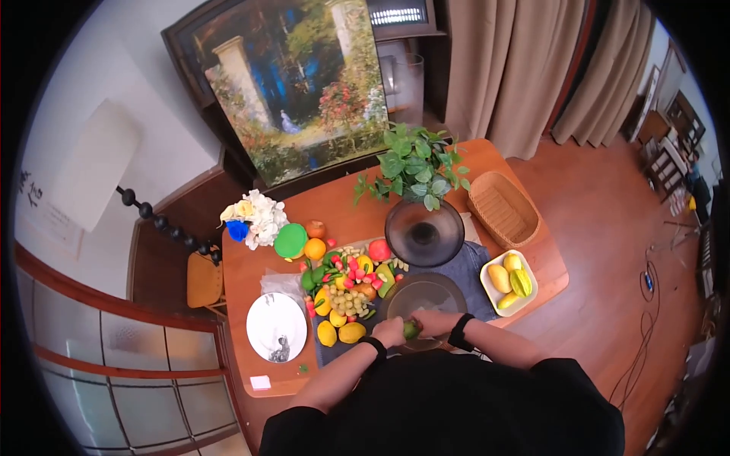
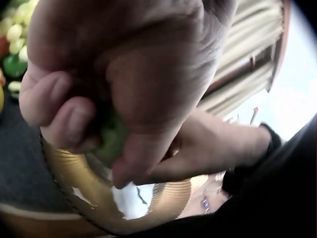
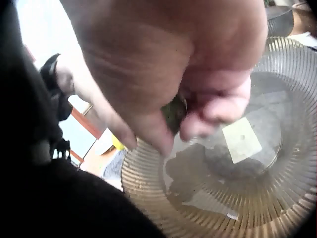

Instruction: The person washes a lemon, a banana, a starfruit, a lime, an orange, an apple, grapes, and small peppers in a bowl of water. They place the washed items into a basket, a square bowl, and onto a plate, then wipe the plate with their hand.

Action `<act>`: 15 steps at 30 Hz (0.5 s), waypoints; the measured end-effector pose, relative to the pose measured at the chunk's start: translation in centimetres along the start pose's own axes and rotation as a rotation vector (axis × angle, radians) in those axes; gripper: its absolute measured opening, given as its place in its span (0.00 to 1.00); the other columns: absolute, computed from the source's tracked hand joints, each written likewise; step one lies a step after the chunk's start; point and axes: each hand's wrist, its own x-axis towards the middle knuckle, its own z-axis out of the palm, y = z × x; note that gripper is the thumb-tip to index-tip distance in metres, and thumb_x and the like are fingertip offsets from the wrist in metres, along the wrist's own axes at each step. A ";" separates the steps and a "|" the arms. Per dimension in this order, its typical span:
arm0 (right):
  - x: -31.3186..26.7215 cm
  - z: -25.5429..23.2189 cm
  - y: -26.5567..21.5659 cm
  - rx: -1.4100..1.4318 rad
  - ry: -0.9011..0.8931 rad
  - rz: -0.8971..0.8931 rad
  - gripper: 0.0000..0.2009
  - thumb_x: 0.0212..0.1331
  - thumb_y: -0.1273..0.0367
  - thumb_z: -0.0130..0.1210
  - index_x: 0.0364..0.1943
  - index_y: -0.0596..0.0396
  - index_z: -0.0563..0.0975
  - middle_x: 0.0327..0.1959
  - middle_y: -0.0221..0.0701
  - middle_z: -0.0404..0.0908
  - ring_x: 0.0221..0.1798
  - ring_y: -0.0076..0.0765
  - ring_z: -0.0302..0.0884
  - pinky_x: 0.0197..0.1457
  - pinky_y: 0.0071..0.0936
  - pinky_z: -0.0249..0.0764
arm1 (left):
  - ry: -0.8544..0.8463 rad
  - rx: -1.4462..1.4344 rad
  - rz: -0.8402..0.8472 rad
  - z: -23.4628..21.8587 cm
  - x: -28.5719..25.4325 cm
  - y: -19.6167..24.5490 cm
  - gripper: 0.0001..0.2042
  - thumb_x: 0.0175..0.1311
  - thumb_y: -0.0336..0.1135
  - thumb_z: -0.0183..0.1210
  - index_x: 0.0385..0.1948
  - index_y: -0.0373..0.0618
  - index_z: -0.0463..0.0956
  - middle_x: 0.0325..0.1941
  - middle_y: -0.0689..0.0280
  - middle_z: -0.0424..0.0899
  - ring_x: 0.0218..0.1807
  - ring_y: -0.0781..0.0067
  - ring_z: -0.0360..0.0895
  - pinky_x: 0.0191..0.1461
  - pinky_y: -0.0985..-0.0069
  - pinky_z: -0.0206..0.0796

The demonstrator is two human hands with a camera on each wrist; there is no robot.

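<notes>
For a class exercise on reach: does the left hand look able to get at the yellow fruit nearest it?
Probably yes, once free: the left hand grips a green item, but the yellow fruit lies nearby with nothing seen between.

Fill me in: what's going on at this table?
Someone in a black top has a small green item pinched in both hands, left hand and right hand, over a ribbed glass bowl. The fingers cover too much of it to say what it is. A mixed heap of fruit lies to the left of the bowl; a pale tray with yellow and green fruit sits to its right.
</notes>
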 end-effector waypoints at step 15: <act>1.3 -2.8 -0.9 0.863 -0.066 0.284 0.13 0.65 0.68 0.48 0.46 0.63 0.78 0.36 0.36 0.84 0.37 0.29 0.83 0.43 0.27 0.81 | 0.038 0.013 -0.093 0.2 1.1 -0.1 0.25 0.49 0.38 0.69 0.47 0.32 0.72 0.45 0.43 0.83 0.54 0.49 0.80 0.56 0.61 0.73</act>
